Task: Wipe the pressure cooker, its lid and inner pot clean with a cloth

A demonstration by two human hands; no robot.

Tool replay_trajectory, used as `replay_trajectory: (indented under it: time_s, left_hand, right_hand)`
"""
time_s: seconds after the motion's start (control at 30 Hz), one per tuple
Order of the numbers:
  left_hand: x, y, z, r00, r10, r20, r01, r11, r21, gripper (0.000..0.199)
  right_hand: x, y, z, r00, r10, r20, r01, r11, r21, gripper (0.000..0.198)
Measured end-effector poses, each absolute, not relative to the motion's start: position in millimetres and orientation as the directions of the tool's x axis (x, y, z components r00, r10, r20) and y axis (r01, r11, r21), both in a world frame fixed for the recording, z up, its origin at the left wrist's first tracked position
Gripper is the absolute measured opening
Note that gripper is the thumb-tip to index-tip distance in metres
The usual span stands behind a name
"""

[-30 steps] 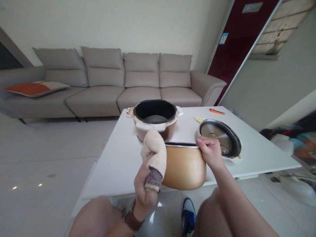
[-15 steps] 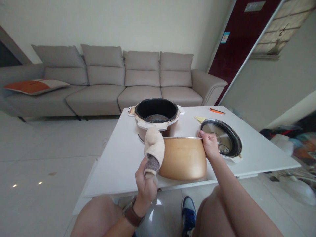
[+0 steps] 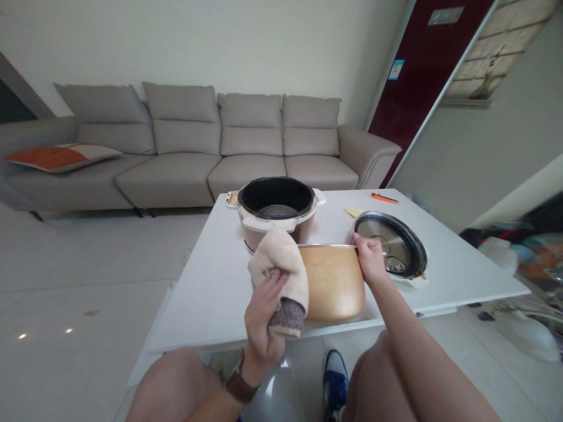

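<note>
My right hand (image 3: 370,258) grips the rim of a gold-coloured inner pot (image 3: 336,284) at its right side, thumb on top. The pot sits near the table's front edge, and its inside is hidden. In my left hand (image 3: 264,313) is a folded cloth (image 3: 281,264), cream on one face and grey-brown on the other, pressed against the pot's left side. Behind the pot stands the rice cooker body (image 3: 259,225), its dark cavity uncovered. To the right lies a round metal lid (image 3: 389,243) with a black seal ring, its inner face up.
The white table (image 3: 211,281) holds everything. A yellow cloth or paper (image 3: 353,211) and an orange cutter-like tool (image 3: 383,198) lie at its far right. A grey sofa (image 3: 246,167) runs along the wall; clutter (image 3: 523,264) lies on the floor at right.
My left hand has opened out the cloth, which now spreads wider over the pot's left side. My right hand keeps its hold on the rim. The view has shifted slightly.
</note>
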State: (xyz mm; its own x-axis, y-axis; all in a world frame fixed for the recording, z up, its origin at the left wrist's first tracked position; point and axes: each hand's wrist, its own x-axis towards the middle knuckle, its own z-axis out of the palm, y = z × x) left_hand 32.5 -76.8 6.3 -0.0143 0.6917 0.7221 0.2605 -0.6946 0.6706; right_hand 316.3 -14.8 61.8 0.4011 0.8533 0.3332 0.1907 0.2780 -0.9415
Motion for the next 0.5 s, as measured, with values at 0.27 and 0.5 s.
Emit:
replay_trajectory:
  time_s: [0.27,0.5]
  left_hand:
    - [35,-67,13,0.051,0.632,0.773,0.178,-0.767,0.616,0.042]
    - [34,-68,17,0.1,0.605,0.79,0.165,-0.793,0.587,0.048]
  right_hand:
    - [318,-18,76,0.413,0.777,0.475,0.394,0.317,-0.862,0.048]
    - [283,-42,111,0.122,0.796,0.593,0.666,0.377,-0.643,0.02]
